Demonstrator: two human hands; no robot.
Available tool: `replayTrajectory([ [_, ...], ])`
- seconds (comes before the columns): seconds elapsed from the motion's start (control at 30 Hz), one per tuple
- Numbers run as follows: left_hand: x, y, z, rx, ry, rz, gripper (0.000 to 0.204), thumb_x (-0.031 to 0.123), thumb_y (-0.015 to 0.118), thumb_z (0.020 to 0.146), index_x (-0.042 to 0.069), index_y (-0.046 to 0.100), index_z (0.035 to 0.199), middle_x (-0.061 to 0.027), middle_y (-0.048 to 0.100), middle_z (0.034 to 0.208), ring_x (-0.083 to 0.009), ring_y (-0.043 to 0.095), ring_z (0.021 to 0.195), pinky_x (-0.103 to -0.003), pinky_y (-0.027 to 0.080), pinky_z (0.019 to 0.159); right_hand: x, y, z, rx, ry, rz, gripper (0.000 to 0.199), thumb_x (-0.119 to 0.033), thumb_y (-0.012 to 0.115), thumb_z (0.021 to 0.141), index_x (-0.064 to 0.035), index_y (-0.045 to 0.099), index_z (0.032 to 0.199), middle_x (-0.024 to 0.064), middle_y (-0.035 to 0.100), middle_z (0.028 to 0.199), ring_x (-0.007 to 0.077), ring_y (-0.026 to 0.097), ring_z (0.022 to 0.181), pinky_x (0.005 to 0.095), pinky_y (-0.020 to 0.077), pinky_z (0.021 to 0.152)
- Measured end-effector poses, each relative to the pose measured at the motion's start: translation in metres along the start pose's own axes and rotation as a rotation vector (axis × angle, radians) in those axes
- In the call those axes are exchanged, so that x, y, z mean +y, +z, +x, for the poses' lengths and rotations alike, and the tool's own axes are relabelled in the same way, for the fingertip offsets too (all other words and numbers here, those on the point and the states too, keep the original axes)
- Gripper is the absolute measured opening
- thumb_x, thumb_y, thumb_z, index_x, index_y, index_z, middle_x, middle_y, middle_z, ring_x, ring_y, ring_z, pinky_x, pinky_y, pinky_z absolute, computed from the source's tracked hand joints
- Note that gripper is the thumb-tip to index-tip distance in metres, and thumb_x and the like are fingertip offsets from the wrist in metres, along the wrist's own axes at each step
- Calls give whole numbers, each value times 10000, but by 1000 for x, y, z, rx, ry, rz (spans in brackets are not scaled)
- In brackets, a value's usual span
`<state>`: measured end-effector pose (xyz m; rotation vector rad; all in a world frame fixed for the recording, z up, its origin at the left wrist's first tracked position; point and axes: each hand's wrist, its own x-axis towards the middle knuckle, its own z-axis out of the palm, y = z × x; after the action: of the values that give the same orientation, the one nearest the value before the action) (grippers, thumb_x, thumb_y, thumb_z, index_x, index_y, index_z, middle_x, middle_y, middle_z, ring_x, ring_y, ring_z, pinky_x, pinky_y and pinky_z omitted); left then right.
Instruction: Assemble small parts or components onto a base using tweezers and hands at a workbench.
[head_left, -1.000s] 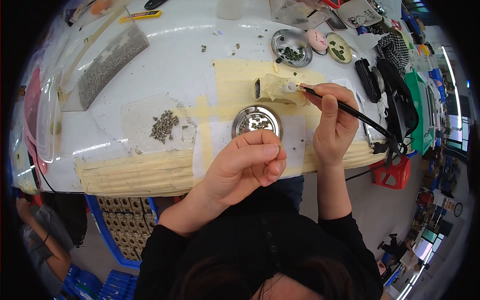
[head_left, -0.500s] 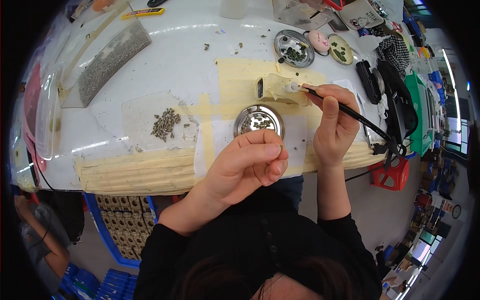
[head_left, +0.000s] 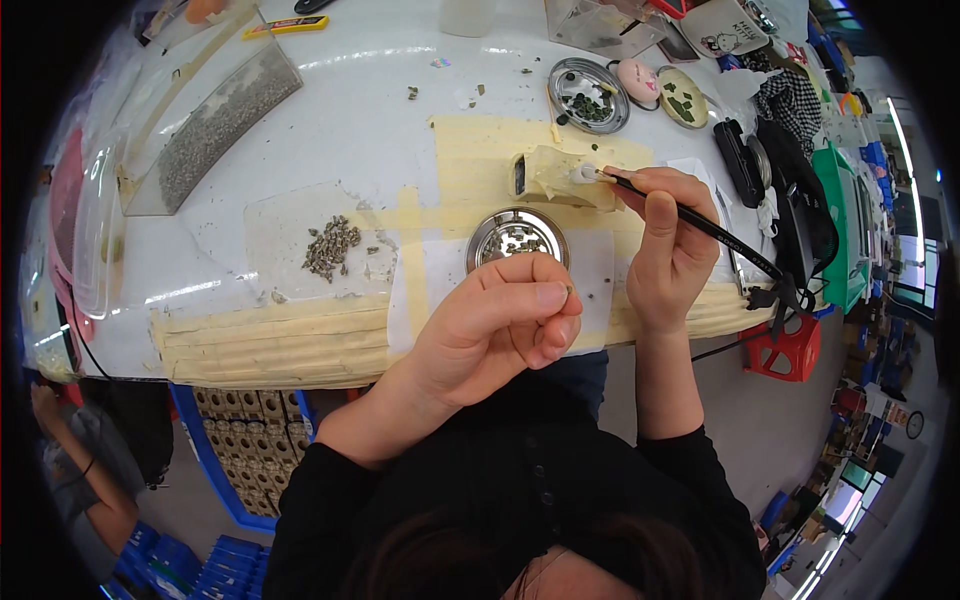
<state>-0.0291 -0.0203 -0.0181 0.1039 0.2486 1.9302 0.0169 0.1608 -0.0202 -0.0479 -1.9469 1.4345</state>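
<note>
- My left hand (head_left: 500, 325), centre frame, has its fingers curled shut, pinching a tiny dark part (head_left: 569, 291) at thumb and fingertip, raised for a close look, I judge.
- My right hand (head_left: 668, 245) grips a thin black brush (head_left: 700, 224) like a pen, its tip touching the white pot (head_left: 582, 174) on the taped block (head_left: 560, 176), likely loading it.
- The round metal dish (head_left: 517, 236) sits just above my left hand, between both hands; loose parts (head_left: 331, 246) lie left of centre.

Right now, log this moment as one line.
left hand: pinching tiny piece | right hand: holding thin brush, tip at taped block | metal dish between
</note>
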Motion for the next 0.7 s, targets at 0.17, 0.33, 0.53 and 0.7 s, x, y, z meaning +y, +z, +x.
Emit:
replayTrajectory([
  [0.17, 0, -1, 1, -14, 6, -4, 140, 126, 495, 925, 17, 570, 880, -32, 560, 694, -109, 428, 577, -201, 344, 472, 0, -3, 1, -34, -31, -103, 208, -138, 457, 998, 58, 528, 998, 148, 572, 1003, 249, 638, 951, 349, 559, 851],
  [0.33, 0, -6, 0, -83, -18, -97, 113, 104, 528, 932, 24, 609, 938, -37, 592, 742, -107, 534, 663, -224, 407, 556, -1, 0, 1, -13, -21, -57, 186, -122, 474, 990, 52, 541, 999, 139, 580, 998, 224, 633, 930, 325, 536, 845],
  [0.53, 1, -6, 0, -86, -19, -104, 126, 123, 525, 937, 23, 602, 931, -26, 584, 740, -111, 528, 671, -223, 412, 566, -1, -1, 2, 25, -30, -30, 221, -161, 448, 1003, 46, 526, 1003, 139, 573, 1012, 247, 645, 929, 363, 568, 837],
  [0.7, 1, -3, -3, -90, 8, -138, 139, 140, 521, 943, 20, 590, 931, -27, 586, 747, -122, 528, 683, -224, 417, 585, -15, -6, 2, 158, -15, 72, 242, -185, 454, 1003, 46, 525, 1013, 146, 573, 988, 229, 654, 867, 338, 578, 762],
])
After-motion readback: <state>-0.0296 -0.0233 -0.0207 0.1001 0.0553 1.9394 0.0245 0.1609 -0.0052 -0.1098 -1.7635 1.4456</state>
